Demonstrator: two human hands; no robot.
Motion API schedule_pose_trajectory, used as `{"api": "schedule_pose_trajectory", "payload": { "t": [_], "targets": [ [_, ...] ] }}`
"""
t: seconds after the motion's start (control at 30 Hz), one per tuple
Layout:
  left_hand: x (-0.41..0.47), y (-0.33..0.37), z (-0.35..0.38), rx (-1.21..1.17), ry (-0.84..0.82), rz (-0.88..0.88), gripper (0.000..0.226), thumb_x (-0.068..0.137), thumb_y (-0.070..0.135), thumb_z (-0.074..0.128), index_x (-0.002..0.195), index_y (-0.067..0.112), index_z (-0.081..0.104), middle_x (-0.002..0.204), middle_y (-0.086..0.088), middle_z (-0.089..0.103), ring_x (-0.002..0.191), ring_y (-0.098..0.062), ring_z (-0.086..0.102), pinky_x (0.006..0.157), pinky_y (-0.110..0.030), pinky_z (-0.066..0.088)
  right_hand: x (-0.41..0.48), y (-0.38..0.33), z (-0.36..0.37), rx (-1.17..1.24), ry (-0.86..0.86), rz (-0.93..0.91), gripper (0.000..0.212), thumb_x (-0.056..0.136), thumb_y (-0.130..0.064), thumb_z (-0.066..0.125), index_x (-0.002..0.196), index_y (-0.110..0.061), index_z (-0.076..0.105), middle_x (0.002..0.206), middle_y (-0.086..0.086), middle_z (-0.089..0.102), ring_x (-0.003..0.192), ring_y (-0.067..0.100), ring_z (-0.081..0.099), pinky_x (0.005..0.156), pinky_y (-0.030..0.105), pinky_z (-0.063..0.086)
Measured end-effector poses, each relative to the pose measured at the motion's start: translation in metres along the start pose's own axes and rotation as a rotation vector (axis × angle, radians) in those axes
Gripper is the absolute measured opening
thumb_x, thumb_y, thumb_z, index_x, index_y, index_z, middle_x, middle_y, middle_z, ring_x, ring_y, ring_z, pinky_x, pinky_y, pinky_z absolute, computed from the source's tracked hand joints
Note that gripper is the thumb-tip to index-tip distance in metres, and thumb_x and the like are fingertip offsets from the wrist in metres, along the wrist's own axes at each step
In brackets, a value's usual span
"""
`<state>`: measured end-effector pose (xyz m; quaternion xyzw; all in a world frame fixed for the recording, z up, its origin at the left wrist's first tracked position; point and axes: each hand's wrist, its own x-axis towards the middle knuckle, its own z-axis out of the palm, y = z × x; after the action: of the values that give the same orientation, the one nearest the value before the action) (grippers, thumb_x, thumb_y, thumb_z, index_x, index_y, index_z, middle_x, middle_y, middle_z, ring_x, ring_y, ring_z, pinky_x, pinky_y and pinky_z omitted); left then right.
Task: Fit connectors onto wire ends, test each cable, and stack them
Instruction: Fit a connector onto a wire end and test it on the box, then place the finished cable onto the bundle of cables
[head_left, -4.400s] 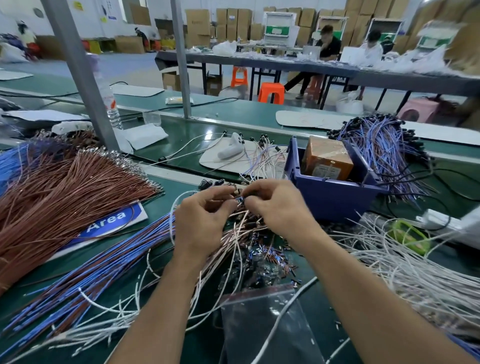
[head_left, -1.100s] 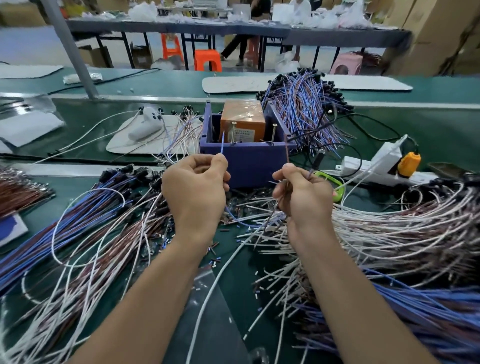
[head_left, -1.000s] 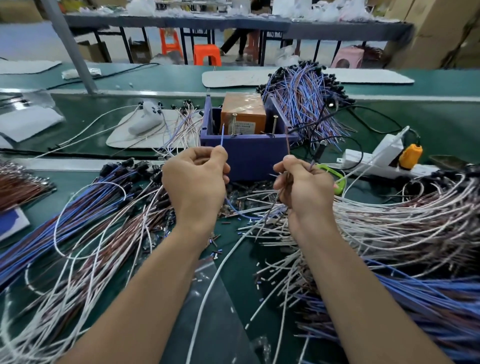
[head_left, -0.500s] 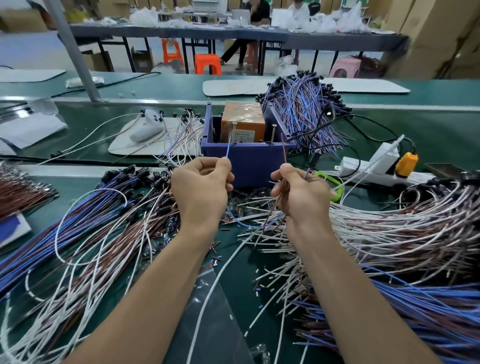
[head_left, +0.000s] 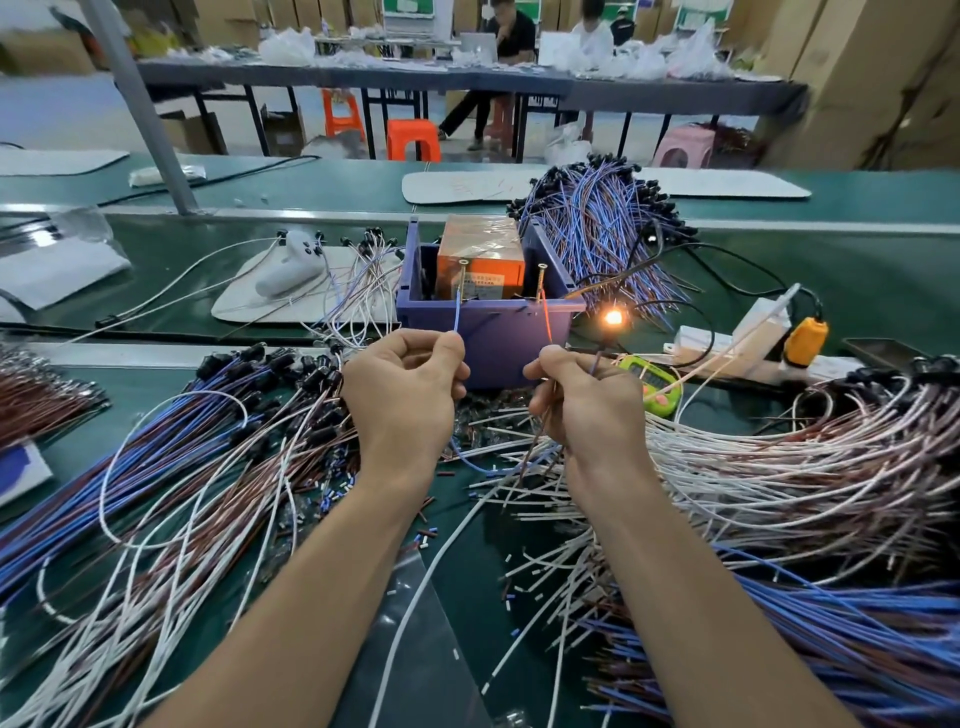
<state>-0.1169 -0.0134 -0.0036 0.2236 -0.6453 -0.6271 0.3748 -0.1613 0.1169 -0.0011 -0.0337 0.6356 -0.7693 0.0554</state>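
The left hand (head_left: 410, 395) pinches a blue wire end (head_left: 456, 312) and the right hand (head_left: 587, 405) a red wire end (head_left: 545, 319), fingers (head_left: 447, 353) curled tight. Each tip is raised to a screw (head_left: 461, 266) on the purple box (head_left: 488, 343) on the desk (head_left: 857, 270), apparently a test, since the small lamp (head_left: 613, 317) glows.

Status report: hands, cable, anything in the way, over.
Left hand pinching blue wire, right hand red wire. Tips at test screws, lamp glowing. Nothing in the way.
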Motion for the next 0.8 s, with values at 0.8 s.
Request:
{"api": "schedule_pose_trajectory", "payload": {
  "t": [0.8],
  "targets": [
    [-0.033,0.060,0.007,-0.081,-0.773,-0.261,0.046,0.099,0.037,0.059,0.058,0.025,0.075,0.073,-0.005,0.075,0.063,-0.017,0.064,0.063,-0.030,0.059,-0.070,-0.075,-0.043,-0.094,-0.285,0.317,0.039,0.104,-0.024,0.054,0.076,-0.004,0.073,0.055,0.010,0.060,0.031,0.006,0.031,0.035,0.018,0.028]
  ]
}}
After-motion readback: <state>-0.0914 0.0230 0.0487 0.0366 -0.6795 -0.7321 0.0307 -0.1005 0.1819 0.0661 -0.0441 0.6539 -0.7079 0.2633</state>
